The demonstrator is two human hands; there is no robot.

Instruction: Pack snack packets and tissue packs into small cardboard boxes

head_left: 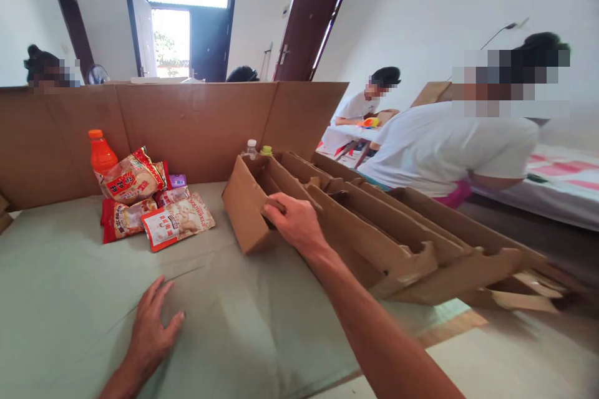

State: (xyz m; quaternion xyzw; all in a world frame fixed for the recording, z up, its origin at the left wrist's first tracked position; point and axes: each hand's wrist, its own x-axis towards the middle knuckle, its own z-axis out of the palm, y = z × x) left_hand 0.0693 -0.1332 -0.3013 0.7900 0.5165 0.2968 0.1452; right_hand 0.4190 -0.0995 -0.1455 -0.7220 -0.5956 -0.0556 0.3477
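Observation:
My right hand [297, 221] grips the upper edge of a cardboard box [246, 206], the leftmost of several long open boxes standing side by side. The box looks tilted, and its inside is mostly hidden. My left hand [152, 324], fingers apart, rests on or just above the pale green cloth [224, 324] and holds nothing. Beyond it lies a group of snack packets, among them a white and orange nut bag [175, 221], a red packet [126, 219] and a larger clear-fronted bag [131, 177]. An orange bottle [100, 153] stands behind them.
A tall cardboard wall [196, 112] runs along the table's back. A clear bottle with a white cap [251, 148] and a yellow-green cap [266, 150] show behind the boxes. A person in a white shirt [435, 143] sits close by on the right; other people are farther back.

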